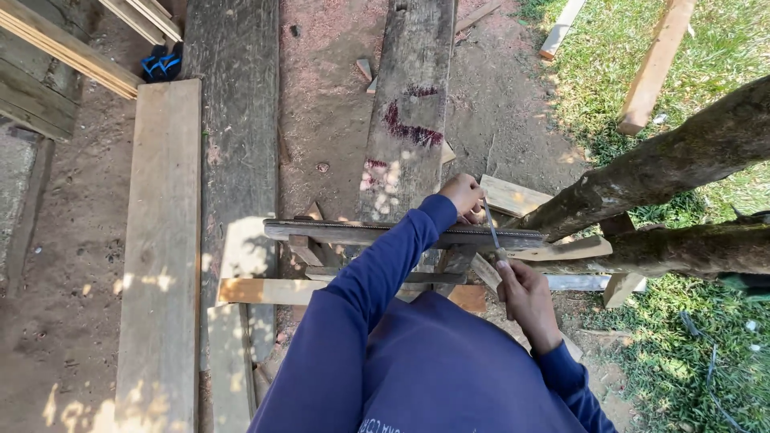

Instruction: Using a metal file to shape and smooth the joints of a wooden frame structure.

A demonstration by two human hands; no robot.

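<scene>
A thin metal file [491, 228] lies across a long dark strip [361, 232] held edge-up in a low wooden stand [309, 248]. My left hand [463, 196] pinches the far tip of the file, the blue sleeve reaching over the strip. My right hand [525, 301] grips the file's near end, close to my body. Whether the strip is a saw blade I cannot tell.
Long weathered planks [160, 240] lie on the dirt at left, and a dark board with red marks [409, 112] runs away ahead. Two mossy tree trunks [674, 164] cross from the right over grass. Light timber pieces [654, 68] and offcuts lie around.
</scene>
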